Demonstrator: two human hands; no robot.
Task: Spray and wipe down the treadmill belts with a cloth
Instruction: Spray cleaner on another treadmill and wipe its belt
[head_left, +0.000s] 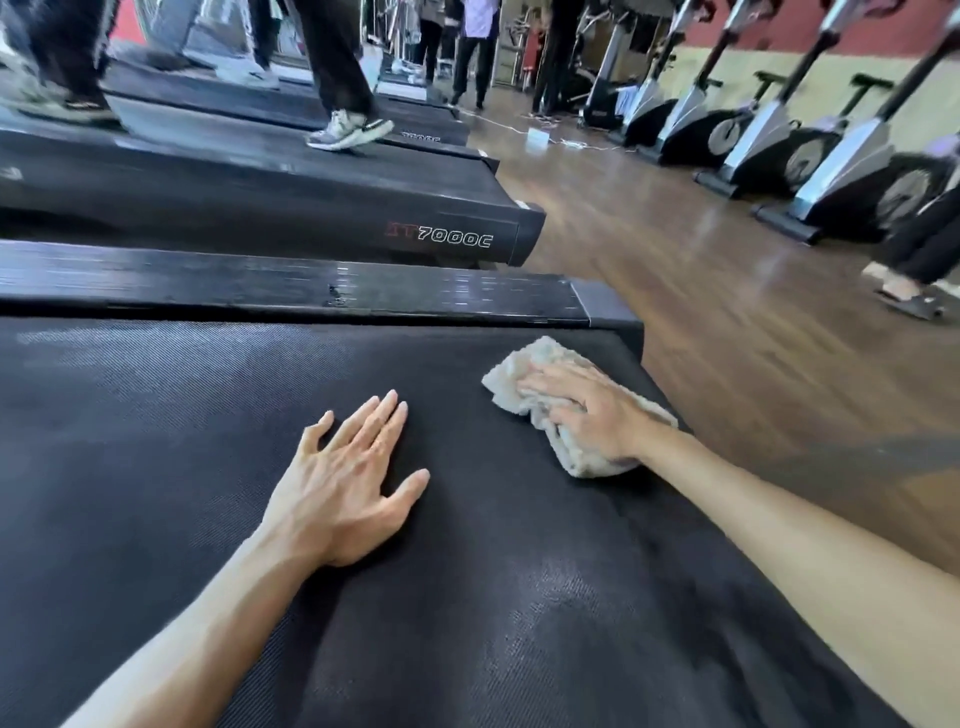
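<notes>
A black textured treadmill belt (156, 441) fills the lower frame. My left hand (348, 478) lies flat on the belt near its middle, fingers straight and spread. My right hand (582, 410) presses a crumpled off-white cloth (524, 364) onto the belt close to its rear right corner, fingers laid over the cloth. Part of the cloth bulges out under my palm. No spray bottle is in view.
A black side rail (311, 291) borders the belt on the far side. Beyond it stands another treadmill (441, 239) marked 7000C, with a person's shoes (348, 130) on a farther belt. Wooden floor (727, 312) lies to the right, with exercise bikes (779, 150) along the wall and someone's sandalled foot (909, 301).
</notes>
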